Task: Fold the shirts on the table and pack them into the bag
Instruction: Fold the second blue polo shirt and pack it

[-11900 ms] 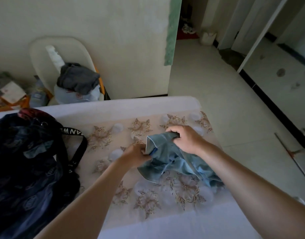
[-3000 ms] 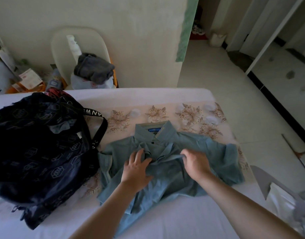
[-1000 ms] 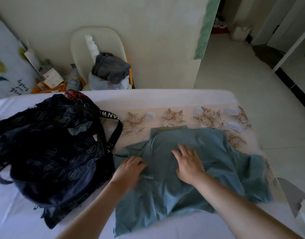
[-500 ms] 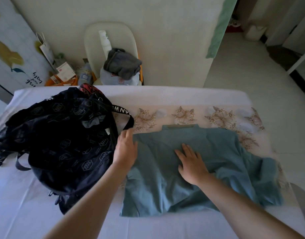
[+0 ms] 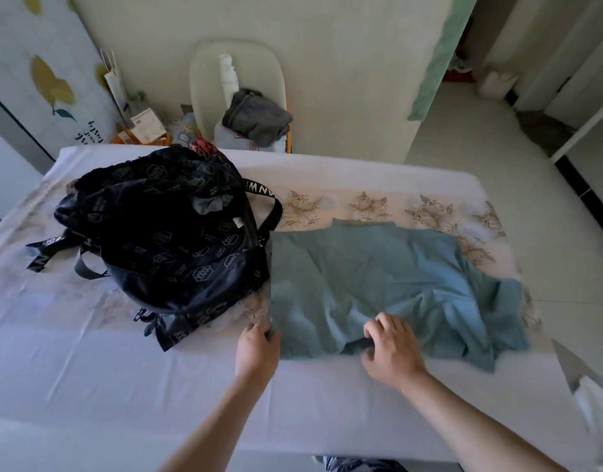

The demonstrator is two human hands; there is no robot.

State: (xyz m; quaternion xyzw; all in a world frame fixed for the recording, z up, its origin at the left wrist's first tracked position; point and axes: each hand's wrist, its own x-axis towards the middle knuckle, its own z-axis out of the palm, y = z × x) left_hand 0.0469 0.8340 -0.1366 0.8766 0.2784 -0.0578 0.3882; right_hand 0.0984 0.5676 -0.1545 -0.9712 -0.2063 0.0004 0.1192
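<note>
The shirt (image 5: 378,277) is laid out on the table (image 5: 157,386) just beside the bag (image 5: 164,240). The hem corner nearest the bag is met by the left hand (image 5: 257,349), though whether it is gripped cannot be told, and farther from the bag a bunch of hem is pinched in the curled fingers of the right hand (image 5: 392,349). The hem is best drawn taut and level, and the rumpled half far from the bag smoothed, before any fold is made.

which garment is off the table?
The grey garment, heaped on the chair behind the table. The shirt lies spread on the table, beside the bag.
</note>
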